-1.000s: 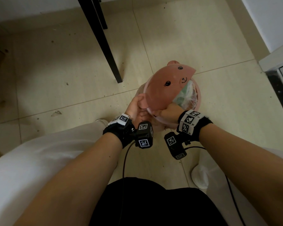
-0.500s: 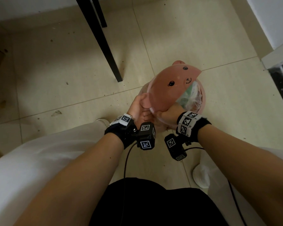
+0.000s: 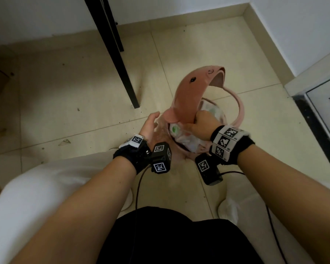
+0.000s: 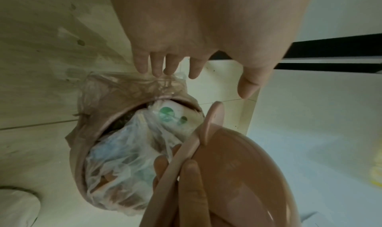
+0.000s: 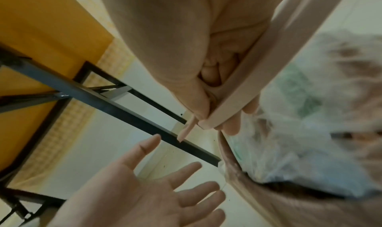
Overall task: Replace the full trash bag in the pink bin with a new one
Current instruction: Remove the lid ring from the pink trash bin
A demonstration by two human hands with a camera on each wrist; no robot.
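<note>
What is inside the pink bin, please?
Inside the pink bin sits a full clear trash bag holding white packaging with green print. What lies deeper is covered. The right hand holds the lid raised; the left hand is open beside it.

From my head view the lid (image 3: 189,96) hides part of the bin (image 3: 181,149). My right wrist view blurs the trash bag (image 5: 310,132).
</note>
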